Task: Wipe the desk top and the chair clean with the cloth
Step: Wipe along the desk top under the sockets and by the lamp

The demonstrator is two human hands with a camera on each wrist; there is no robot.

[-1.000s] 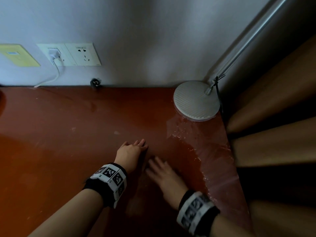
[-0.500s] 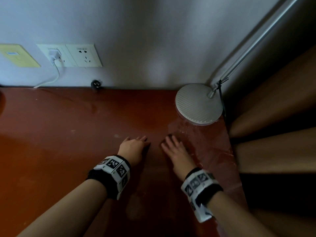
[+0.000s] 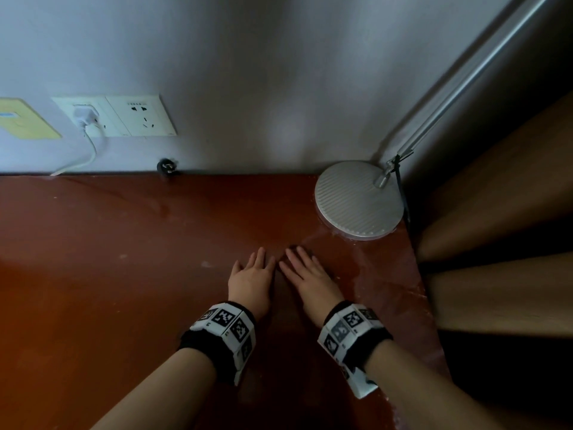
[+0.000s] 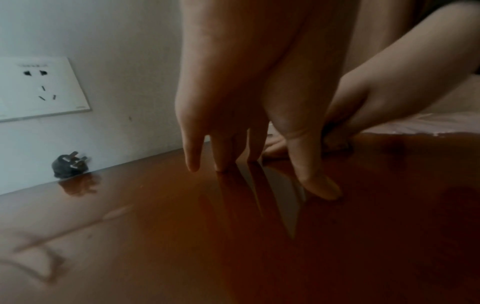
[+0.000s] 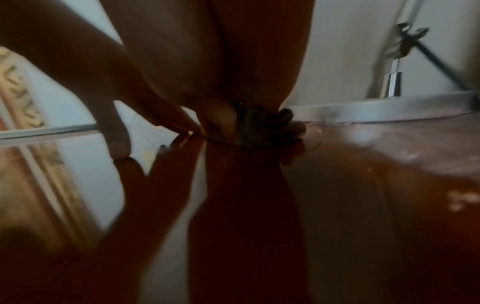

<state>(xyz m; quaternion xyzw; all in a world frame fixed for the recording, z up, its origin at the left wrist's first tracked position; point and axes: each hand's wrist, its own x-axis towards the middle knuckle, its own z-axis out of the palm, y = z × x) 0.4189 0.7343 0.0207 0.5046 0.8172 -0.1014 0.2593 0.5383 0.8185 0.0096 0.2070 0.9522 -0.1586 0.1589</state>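
Observation:
My left hand lies on the red-brown desk top with its fingers straight, and its fingertips touch the glossy surface. Right beside it, my right hand holds a small dark cloth bunched under its fingers against the desk. The cloth is almost wholly hidden under the hand in the head view. It shows as a dark wad in the left wrist view. The chair is not in view.
A round silver lamp base with a slanting pole stands at the back right corner, just beyond my right hand. Wet streaks run along the desk's right edge. A loose black plug lies by the wall under the sockets. Brown panels stand to the right.
My right hand has slid forward and to the left with the cloth, ending beside my left hand near the lamp base. My left hand has straightened its fingers.

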